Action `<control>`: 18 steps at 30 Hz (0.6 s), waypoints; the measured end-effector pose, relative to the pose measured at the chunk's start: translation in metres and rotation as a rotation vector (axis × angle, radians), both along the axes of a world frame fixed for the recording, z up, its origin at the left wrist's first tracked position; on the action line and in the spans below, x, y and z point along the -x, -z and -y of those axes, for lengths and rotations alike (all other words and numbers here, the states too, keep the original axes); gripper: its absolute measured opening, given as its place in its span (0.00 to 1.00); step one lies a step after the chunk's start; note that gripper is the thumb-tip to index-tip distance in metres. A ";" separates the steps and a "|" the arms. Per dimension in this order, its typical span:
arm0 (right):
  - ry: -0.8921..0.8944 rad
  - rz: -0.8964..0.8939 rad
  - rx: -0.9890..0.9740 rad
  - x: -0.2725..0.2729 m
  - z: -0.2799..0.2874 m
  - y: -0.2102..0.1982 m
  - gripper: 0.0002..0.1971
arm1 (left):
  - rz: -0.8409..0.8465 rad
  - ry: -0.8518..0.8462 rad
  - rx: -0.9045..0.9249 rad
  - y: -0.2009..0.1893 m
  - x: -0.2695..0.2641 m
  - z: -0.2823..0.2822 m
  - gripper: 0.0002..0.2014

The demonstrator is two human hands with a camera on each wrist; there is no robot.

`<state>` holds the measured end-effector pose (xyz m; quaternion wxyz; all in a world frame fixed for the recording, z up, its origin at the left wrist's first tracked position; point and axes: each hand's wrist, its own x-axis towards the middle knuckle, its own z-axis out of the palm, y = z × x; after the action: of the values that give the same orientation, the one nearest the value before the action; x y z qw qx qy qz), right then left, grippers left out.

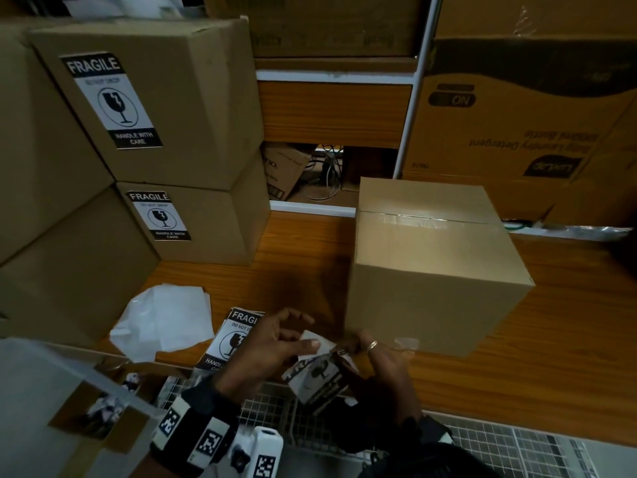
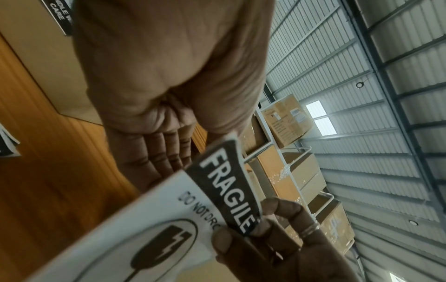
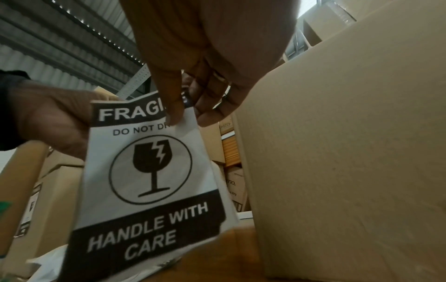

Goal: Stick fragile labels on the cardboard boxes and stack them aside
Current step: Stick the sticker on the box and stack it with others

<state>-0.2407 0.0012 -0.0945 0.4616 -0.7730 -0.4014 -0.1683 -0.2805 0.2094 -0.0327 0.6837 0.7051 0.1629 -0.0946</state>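
A fragile label [image 3: 154, 167] is held between both hands above the wooden table [image 1: 568, 322]. Its upper corner is pinched by the right hand [image 1: 386, 363], thumb and forefinger pressed together, while the opposite edge is gripped by the left hand [image 1: 272, 346]. Just beyond the right hand an unlabelled cardboard box [image 1: 434, 267] is seen; labelled boxes [image 1: 165, 108] are stacked farther left.

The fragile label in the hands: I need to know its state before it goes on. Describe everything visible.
The fragile label is white paper with black bands reading FRAGILE, DO NOT DROP, HANDLE WITH CARE, round a cracked-glass symbol. The left hand holds its edge; the right hand pinches the top corner, where the black band curls away. It hangs tilted beside the plain cardboard box, not touching it.
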 end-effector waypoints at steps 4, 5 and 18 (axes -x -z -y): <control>0.034 -0.059 0.053 0.003 -0.005 0.002 0.45 | 0.017 0.013 -0.018 -0.002 0.005 -0.009 0.10; 0.026 -0.059 0.042 0.003 -0.005 0.003 0.45 | 0.006 0.052 -0.017 -0.004 0.006 -0.010 0.08; -0.023 0.074 0.177 0.002 -0.011 0.010 0.07 | 0.062 0.138 -0.284 0.022 -0.008 -0.031 0.07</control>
<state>-0.2431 0.0121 -0.1046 0.3781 -0.7994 -0.4402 -0.1554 -0.2721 0.2399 -0.0549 0.5735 0.8069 0.1045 -0.0956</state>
